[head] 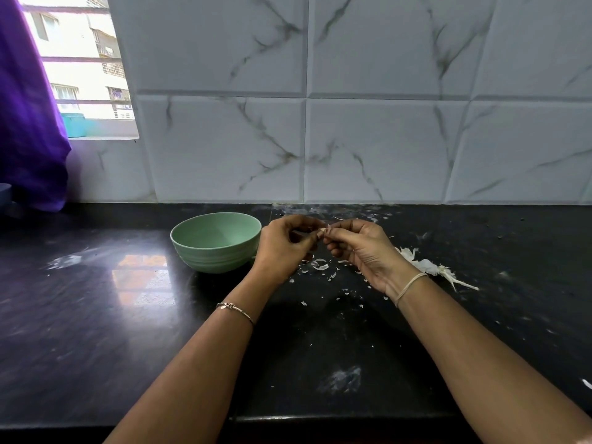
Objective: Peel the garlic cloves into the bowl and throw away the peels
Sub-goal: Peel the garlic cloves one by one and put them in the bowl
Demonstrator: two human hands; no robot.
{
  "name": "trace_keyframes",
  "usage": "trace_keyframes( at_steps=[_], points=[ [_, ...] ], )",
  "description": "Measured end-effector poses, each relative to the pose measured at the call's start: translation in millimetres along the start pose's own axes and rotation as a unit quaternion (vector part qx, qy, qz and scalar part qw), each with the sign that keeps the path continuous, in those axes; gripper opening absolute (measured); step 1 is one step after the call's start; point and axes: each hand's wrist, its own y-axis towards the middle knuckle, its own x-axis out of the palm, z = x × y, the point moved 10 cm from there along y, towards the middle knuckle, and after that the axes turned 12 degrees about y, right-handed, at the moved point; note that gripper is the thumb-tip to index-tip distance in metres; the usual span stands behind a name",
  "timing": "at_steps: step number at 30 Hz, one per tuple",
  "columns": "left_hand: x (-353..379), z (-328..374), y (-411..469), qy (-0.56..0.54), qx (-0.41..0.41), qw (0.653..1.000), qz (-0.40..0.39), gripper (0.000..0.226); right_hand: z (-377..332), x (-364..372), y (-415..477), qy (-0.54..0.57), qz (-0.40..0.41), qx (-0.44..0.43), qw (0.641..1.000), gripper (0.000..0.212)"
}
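A pale green bowl stands on the black counter, just left of my hands. My left hand and my right hand meet above the counter, fingertips pinched together on a small garlic clove that is mostly hidden by my fingers. Small white peel flakes lie scattered under and in front of my hands. A larger heap of papery garlic skins lies to the right, behind my right wrist. The bowl's visible inside looks bare.
A marbled white tile wall backs the counter. A window with a purple curtain is at the far left. White smears mark the counter in front and at the left. The counter's front edge runs below my forearms.
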Motion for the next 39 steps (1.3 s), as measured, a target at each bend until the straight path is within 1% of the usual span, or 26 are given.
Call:
trace_keyframes(
  at_steps=[3,7,11,14,21,27,29,31,33,34,35,36,38,39],
  points=[
    [-1.4,-1.0,0.5,0.014,-0.001,1.0,0.013,0.011,-0.1,-1.7,-0.5,-0.023,0.012,0.0,1.0,0.005],
    [-4.8,-4.3,2.8,0.03,0.002,0.999,0.02,0.012,2.7,0.9,-0.1,0.023,-0.007,0.025,0.999,0.006],
    [-3.2,-9.5,3.2,-0.013,-0.019,1.0,0.005,0.012,6.5,3.1,0.1,0.072,-0.021,0.056,0.996,0.004],
    [-1.5,-12.9,2.6,-0.054,-0.04,0.998,-0.006,0.01,7.0,4.0,-1.5,0.089,-0.026,0.064,0.994,0.007],
    [1.1,-10.6,0.2,-0.079,-0.052,0.995,-0.013,0.01,0.2,1.5,-2.6,0.077,-0.004,0.034,0.996,0.013],
    [-2.1,-16.6,1.0,-0.058,-0.066,0.996,0.015,0.007,-4.5,0.9,-0.9,0.055,-0.012,0.007,0.998,0.008],
    [-3.6,-18.4,1.2,-0.058,-0.074,0.995,0.024,0.002,-5.9,0.1,0.1,0.023,-0.016,-0.009,1.0,0.009],
    [-2.6,-20.0,0.3,-0.062,-0.084,0.994,0.025,0.004,-9.1,-1.3,0.3,-0.018,-0.013,-0.038,0.999,0.01],
    [-1.4,-21.4,-0.8,-0.066,-0.094,0.993,0.021,0.004,-14.0,0.5,-0.4,-0.062,-0.018,-0.077,0.995,0.01],
    [-0.7,-22.1,-1.0,-0.069,-0.1,0.992,0.018,0.006,-17.7,1.9,-0.9,-0.102,-0.019,-0.104,0.989,0.01],
    [0.4,-23.0,-1.5,-0.077,-0.108,0.991,0.014,0.008,-22.3,2.1,-0.9,-0.162,-0.012,-0.14,0.977,0.01],
    [1.6,-24.0,-2.2,-0.09,-0.118,0.989,0.008,0.009,-27.6,2.0,-0.9,-0.236,0.002,-0.18,0.955,0.008],
    [4.2,-24.7,-3.7,-0.115,-0.133,0.984,-0.005,0.013,-34.4,4.2,-2.7,-0.366,0.023,-0.242,0.898,0.005],
    [5.2,-24.9,-4.4,-0.118,-0.137,0.983,-0.011,0.016,-35.6,6.8,-4.3,-0.405,0.023,-0.259,0.877,0.005]
  ],
)
